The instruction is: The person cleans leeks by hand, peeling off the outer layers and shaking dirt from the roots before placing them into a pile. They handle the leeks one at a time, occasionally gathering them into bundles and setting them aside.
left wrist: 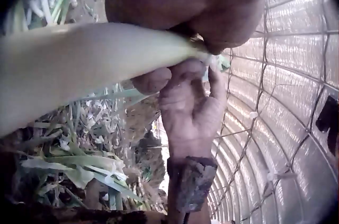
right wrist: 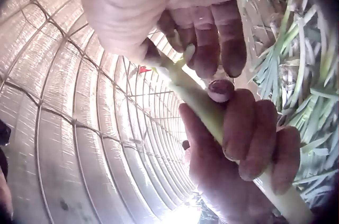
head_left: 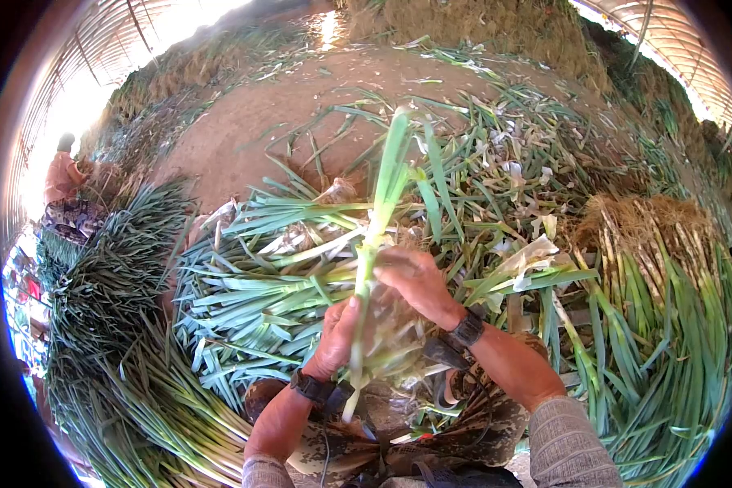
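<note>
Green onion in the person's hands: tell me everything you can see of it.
The green onion is long and slender: a smooth, pale stem shading into bright green leaves that fan apart slightly. In the head view it slants, leaves at the top, pale end at the bottom. The left hand grips the stem; the right hand touches it farther up, its exact hold unclear. Blur hides finer detail of the leaves.
</note>
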Action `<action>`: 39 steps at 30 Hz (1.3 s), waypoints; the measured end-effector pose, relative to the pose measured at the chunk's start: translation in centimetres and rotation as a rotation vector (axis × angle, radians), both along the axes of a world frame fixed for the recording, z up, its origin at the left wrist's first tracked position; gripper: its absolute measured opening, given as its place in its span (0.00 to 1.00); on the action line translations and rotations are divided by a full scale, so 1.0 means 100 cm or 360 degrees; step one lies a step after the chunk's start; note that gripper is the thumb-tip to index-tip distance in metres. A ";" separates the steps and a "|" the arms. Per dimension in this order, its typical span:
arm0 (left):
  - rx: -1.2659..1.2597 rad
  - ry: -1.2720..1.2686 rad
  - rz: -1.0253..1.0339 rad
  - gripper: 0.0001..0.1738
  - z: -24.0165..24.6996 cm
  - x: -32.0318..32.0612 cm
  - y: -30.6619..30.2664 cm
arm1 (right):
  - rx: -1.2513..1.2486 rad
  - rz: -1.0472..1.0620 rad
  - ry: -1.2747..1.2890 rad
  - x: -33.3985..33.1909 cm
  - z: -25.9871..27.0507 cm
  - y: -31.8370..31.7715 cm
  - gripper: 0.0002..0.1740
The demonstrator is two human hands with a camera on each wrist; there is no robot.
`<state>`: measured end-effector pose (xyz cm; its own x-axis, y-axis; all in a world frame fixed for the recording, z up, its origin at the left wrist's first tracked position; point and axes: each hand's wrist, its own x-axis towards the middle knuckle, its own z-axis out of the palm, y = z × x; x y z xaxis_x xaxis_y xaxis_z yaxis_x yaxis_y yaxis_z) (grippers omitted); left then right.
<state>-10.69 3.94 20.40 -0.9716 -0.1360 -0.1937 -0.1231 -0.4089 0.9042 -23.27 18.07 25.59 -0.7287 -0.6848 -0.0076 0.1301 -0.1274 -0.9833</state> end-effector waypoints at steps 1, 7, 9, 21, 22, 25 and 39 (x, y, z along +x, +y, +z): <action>0.0000 0.0003 -0.0002 0.25 -0.002 0.000 -0.001 | -0.0071 -0.0056 -0.0015 -0.004 -0.003 0.000 0.13; -0.0105 -0.0031 0.0009 0.25 0.000 0.000 0.003 | -0.0154 -0.0460 0.0387 -0.030 -0.005 0.003 0.11; -0.0802 0.0189 0.0039 0.22 -0.006 0.000 0.005 | -0.0081 -0.0340 0.0457 -0.032 -0.014 0.000 0.11; -0.0919 0.0177 0.0214 0.22 -0.007 0.001 0.008 | 0.0393 -0.0184 0.0967 -0.027 -0.018 0.004 0.12; -0.0858 0.0059 0.0167 0.23 -0.006 0.001 0.006 | 0.0493 -0.0065 0.1147 -0.026 -0.017 0.005 0.12; -0.0728 0.0006 0.0133 0.25 -0.010 -0.001 0.000 | 0.0257 -0.0020 0.1232 -0.011 -0.020 -0.001 0.11; -0.0012 -0.0060 0.0384 0.22 -0.003 0.006 -0.034 | 0.1748 0.1272 0.1499 -0.017 -0.072 0.014 0.21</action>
<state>-10.13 0.55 20.14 -0.9027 -0.3651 -0.2275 -0.0563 -0.4241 0.9039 -24.98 19.44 18.35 -0.2458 -0.8313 -0.4986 -0.8397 0.4395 -0.3189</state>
